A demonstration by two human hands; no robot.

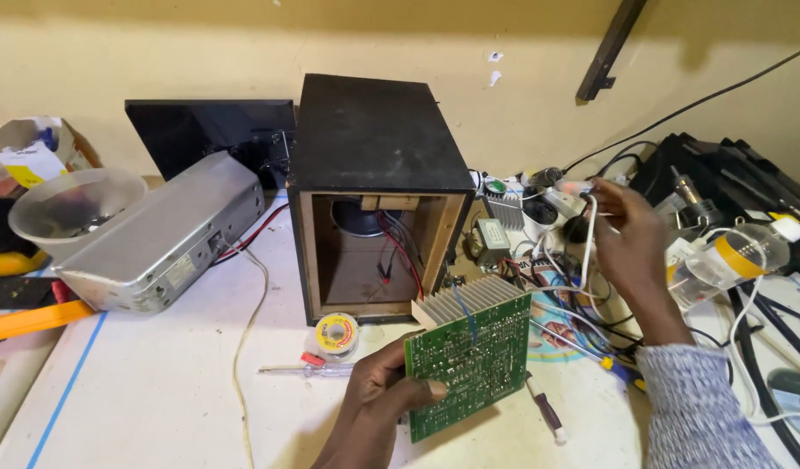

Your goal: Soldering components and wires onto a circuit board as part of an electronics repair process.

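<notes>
Near the front edge of the white bench, the green printed circuit board with a ribbed aluminium heat sink along its top edge stands tilted upright, solder side toward the camera. The left hand grips it by the lower left corner, thumb across the face, which keeps the solder joints in view and the fingers off most of them. Thin wires run from the board back into the open black wooden speaker cabinet just behind it, so the board stays close to that opening. The right hand reaches away to the right, fingers pinched around a white cable among tangled leads. A spool of solder wire and a clear-handled screwdriver lie just left of the board; a dented silver metal casing sits further left.
</notes>
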